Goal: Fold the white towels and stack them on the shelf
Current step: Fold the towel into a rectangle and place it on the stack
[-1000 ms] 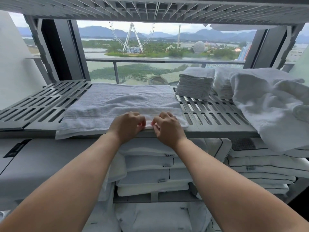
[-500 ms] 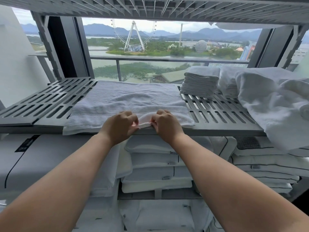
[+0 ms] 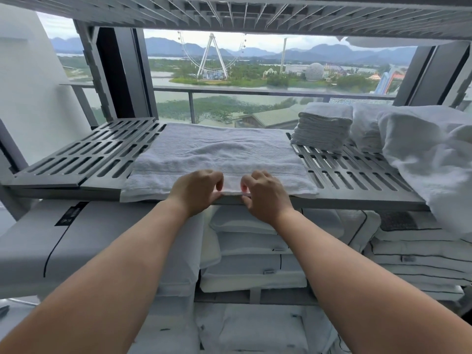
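Both-handed: left hand [image 3: 196, 192] and right hand [image 3: 264, 196] pinched the near edge of the white towel [image 3: 217, 157], fingers curled on it, on the slatted shelf [image 3: 84, 159]; folded stack [image 3: 321, 131] sat right.

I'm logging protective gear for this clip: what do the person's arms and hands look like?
The left arm and right arm are bare up to the frame's edge, with no sleeves in view. The left hand and right hand wear no gloves, and no watch, bracelet or ring shows.
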`<move>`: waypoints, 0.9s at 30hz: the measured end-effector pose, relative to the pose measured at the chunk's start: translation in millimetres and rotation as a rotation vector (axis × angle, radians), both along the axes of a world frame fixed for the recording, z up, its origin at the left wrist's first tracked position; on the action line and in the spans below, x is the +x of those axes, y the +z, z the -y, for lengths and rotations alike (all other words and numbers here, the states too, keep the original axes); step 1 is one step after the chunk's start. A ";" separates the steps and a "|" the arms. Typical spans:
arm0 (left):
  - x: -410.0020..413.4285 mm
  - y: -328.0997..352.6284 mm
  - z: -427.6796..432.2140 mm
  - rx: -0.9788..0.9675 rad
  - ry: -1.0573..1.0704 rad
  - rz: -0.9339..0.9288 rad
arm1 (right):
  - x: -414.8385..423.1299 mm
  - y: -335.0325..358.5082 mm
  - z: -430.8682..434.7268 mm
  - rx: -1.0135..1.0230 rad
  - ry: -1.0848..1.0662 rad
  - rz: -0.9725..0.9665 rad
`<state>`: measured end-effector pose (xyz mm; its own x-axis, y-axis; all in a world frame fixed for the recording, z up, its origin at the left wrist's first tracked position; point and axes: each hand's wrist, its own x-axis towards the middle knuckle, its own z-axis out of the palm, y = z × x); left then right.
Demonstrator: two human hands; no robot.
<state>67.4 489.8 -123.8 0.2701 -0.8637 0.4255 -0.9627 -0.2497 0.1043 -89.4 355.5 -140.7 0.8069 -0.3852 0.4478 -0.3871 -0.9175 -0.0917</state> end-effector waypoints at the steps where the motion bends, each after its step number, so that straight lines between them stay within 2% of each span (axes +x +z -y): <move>1: 3.3 -0.5 -4.0 -0.007 0.005 0.036 | -0.5 -0.2 -0.8 -0.001 -0.002 0.006; 11: 10.2 -1.6 -12.3 0.037 0.035 0.144 | 26.3 11.3 -24.0 0.081 -0.023 -0.050; 14: 19.1 -3.0 -25.8 0.012 0.059 0.098 | 27.8 8.9 -25.7 0.138 -0.089 -0.030; 19: 38.6 -0.4 -40.5 0.068 0.147 0.096 | 35.4 10.1 -41.3 0.096 -0.187 -0.074; 27: 40.3 -3.1 -47.3 0.032 0.165 0.150 | 53.0 12.1 -51.5 0.140 -0.174 -0.083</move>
<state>107.7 537.1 -127.0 0.3445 -0.8269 0.4445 -0.9128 -0.4057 -0.0472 -36.4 407.0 -128.6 0.7545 -0.5756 0.3152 -0.5499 -0.8167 -0.1751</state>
